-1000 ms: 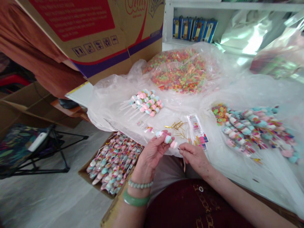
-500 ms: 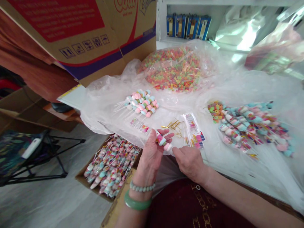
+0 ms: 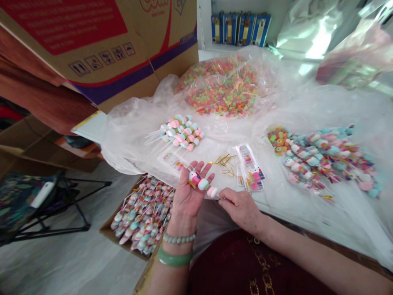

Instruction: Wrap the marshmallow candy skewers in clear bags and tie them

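My left hand [image 3: 188,192] lies palm up near the table's front edge, its fingers loosely curled round a candy skewer [image 3: 203,184] of pink, blue and white pieces in a clear sleeve. My right hand [image 3: 241,207] is closed in a pinch at the skewer's lower end, gripping the stick or sleeve there. Gold twist ties [image 3: 224,162] lie just beyond the hands. A stack of printed clear sleeves [image 3: 250,170] sits to their right. Bare skewers [image 3: 182,132] lie in a small pile further back.
A plastic sheet [image 3: 135,127] covers the table. A bag of coloured ring candies [image 3: 222,88] sits at the back, wrapped skewers [image 3: 322,159] at right. A cardboard box of finished skewers [image 3: 144,213] stands on the floor at left, a large carton [image 3: 101,45] above it.
My left hand has turned palm up and its fingers have spread, with the skewer lying across them. My right hand has moved left to the skewer's lower end. The view has shifted slightly.
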Motion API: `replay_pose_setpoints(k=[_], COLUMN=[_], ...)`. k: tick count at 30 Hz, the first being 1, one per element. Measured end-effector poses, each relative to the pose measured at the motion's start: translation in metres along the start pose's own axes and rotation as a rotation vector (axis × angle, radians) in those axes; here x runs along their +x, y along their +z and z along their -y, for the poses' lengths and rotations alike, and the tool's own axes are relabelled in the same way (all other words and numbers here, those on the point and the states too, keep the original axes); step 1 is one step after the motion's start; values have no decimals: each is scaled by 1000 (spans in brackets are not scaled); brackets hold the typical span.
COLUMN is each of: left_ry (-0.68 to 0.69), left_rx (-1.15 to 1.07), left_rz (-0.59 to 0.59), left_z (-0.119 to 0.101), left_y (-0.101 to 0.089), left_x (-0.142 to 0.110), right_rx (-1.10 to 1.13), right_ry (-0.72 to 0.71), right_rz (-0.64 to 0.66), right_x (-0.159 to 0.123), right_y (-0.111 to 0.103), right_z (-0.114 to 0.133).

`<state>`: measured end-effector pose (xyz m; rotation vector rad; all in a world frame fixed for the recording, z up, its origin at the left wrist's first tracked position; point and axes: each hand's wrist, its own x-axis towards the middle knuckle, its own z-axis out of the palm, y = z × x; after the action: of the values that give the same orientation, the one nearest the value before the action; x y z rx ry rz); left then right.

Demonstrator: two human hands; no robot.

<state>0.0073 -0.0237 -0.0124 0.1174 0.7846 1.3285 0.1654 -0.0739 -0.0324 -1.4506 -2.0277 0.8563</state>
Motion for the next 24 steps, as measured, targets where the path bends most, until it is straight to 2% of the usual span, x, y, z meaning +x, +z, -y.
replay_pose_setpoints(k=[6, 12, 16, 20, 22, 24], left_ry=[21, 91, 58, 19, -38, -99], left_rx=[19, 10, 133, 220, 210, 202], left_rz=[10, 75, 138, 120, 105, 88], left_z=[2, 12, 17, 19, 17, 12], left_y=[-4, -1, -3, -5, -5, -6], left_x=[3, 0, -2, -1, 0, 1], right_rx=[185, 402, 704, 1008, 1064, 1017], right_ry=[102, 219, 323, 474, 479, 448], right_rz=[28, 142, 167, 174, 157, 121], right_x=[5, 4, 8, 12, 13, 13], right_y=[-5, -7, -3, -1, -1, -2], right_z=[0, 9, 0, -8, -8, -9])
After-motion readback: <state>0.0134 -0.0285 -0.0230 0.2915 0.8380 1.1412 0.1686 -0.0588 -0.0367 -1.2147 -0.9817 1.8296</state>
